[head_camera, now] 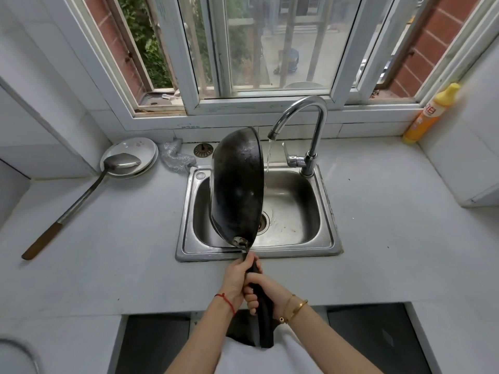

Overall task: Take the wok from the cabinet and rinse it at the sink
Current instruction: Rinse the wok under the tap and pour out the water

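Both hands, left hand farther and right hand nearer, clamped the handle, tipping the wok on edge over the sink.

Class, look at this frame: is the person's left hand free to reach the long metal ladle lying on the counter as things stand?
Probably not yet. The left hand grips the black wok by its handle together with the right hand. The counter between it and the long metal ladle looks unobstructed, so letting go first would free it.

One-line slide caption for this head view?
Both hands, left hand and right hand, grip the tilted wok over the sink beside the running faucet.
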